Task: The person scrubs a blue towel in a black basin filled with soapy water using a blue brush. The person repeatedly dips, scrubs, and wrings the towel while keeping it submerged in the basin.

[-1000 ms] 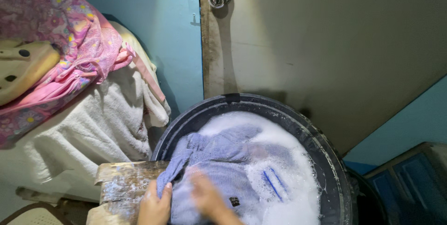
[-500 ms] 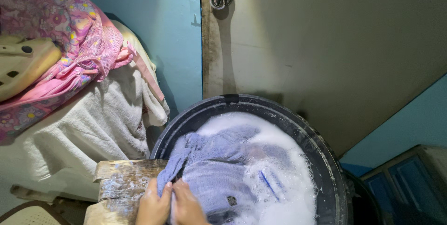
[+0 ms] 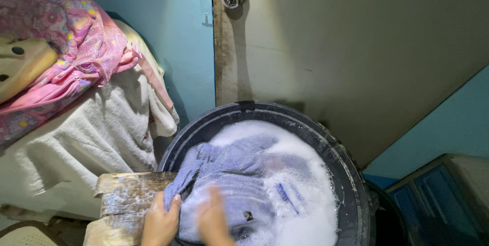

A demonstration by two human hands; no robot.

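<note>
We are scrubbing a blue cloth [image 3: 239,180] on a board [image 3: 127,200] in a sudsy tub [image 3: 351,185].

Our left hand [image 3: 162,223] is pinching the cloth's edge against the wooden board, which is leaning on the tub's rim so the fabric is lying half over it, half in the foam [image 3: 305,210]. Our right hand [image 3: 214,223] is pressing on the wet cloth (it is blurred, so we cannot tell whether its fingers are curled or flat). A white towel [image 3: 76,149] and pink fabric [image 3: 66,57] are lying heaped at the left, clear of the suds.
</note>
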